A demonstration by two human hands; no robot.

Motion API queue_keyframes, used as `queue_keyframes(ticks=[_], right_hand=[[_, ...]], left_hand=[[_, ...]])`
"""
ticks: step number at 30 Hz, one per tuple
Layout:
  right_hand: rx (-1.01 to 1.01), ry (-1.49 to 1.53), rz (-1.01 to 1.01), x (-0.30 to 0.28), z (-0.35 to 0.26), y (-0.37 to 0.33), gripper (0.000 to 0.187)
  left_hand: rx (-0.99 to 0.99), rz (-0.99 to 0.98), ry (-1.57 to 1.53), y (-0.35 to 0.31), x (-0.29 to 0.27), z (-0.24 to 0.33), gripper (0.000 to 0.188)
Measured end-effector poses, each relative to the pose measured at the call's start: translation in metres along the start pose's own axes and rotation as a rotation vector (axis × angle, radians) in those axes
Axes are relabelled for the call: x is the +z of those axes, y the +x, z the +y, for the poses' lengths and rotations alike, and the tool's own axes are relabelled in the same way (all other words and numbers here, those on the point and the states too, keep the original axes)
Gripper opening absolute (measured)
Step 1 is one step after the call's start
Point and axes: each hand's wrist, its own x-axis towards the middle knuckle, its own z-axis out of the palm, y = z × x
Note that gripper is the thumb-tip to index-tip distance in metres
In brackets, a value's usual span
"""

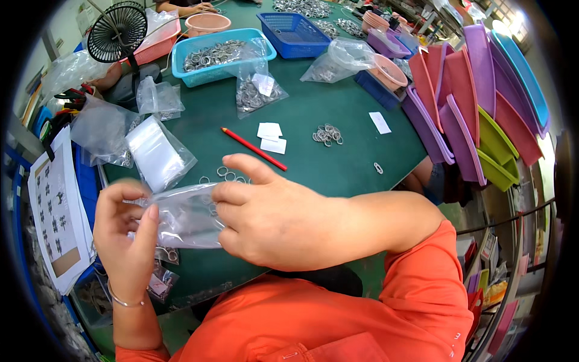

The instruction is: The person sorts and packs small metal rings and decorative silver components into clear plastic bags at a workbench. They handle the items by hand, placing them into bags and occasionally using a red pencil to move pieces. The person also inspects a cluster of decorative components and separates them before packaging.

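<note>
A clear plastic bag is stretched sideways between my two hands, just above the near edge of the green table. My left hand pinches its left end between thumb and fingers, slightly smeared by motion. At the right end, my right hand has its fingers curled on the plastic, and the back of the hand hides the fingertips. Several loose metal rings lie just behind the bag. Beyond them are a red pencil and small white paper slips. A small pile of rings sits farther right.
Flat empty bags lie at left beside printed sheets and a black fan. Farther back stand a light-blue basket of rings, a filled bag and a dark-blue basket. Stacked coloured bins rise at right. Another person's hand shows at the far edge.
</note>
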Motion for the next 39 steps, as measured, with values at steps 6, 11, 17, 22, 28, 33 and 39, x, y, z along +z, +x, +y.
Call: queue_keyframes(ticks=[6, 11, 17, 22, 28, 33, 39], right_hand=[[0.049, 0.152, 0.050, -0.011, -0.022, -0.023, 0.008], [0.039, 0.415, -0.019, 0.004, -0.013, -0.046, 0.015], [0.996, 0.192, 0.476, 0.031, 0.107, -0.166, 0.024], [1.018, -0.072, 0.435, 0.119, 0.142, -0.182, 0.047], [0.806, -0.136, 0.507, 0.146, 0.179, -0.161, 0.014], [0.831, -0.062, 0.493, 0.143, 0.175, -0.167, 0.010], [0.873, 0.009, 0.539, 0.137, 0.176, -0.160, 0.013]], left_hand=[[0.596, -0.611, 0.253, -0.008, -0.010, 0.047, 0.043], [0.521, -1.042, 0.241, -0.024, -0.016, 0.027, 0.018], [0.213, -1.111, 0.075, -0.058, -0.051, -0.009, 0.027], [0.189, -0.705, 0.241, -0.125, -0.045, -0.071, 0.033], [0.360, -0.473, 0.404, -0.167, -0.034, -0.107, 0.029], [0.363, -0.477, 0.413, -0.175, -0.044, -0.116, 0.030], [0.242, -0.485, 0.366, -0.195, -0.046, -0.122, 0.031]])
